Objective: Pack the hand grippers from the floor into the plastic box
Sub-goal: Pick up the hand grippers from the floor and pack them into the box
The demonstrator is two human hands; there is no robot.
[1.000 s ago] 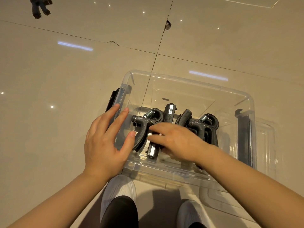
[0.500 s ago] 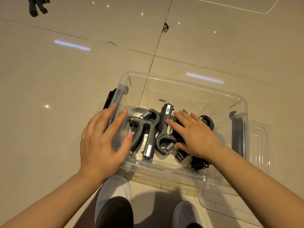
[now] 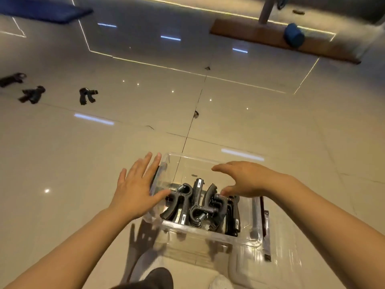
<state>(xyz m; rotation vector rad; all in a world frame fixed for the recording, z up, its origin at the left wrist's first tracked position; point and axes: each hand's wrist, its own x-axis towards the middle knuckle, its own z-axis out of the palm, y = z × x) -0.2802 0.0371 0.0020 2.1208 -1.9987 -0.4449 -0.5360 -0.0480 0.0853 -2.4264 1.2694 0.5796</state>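
A clear plastic box (image 3: pixel 210 161) stands on the tiled floor right in front of me. Several black hand grippers (image 3: pixel 195 207) with steel springs lie packed side by side in its bottom. My left hand (image 3: pixel 136 189) is spread flat with straight fingers at the box's left wall, holding nothing. My right hand (image 3: pixel 243 179) hovers over the box's right half, fingers relaxed and empty, just above the grippers. Three more black hand grippers lie on the floor far to the left: one (image 3: pixel 87 95), another (image 3: pixel 32 94), and a third (image 3: pixel 12 79).
The box's clear lid (image 3: pixel 268 263) lies on the floor at its right. My shoes and a dark trouser leg (image 3: pixel 156 277) are at the bottom. Far back are a blue mat (image 3: pixel 45 9), a wooden board (image 3: pixel 279 41) and a blue roll (image 3: pixel 294 36).
My head has tilted up, bringing the far floor and the loose grippers into view. My right hand has lifted off the grippers in the box. My left hand has straightened its fingers beside the wall.
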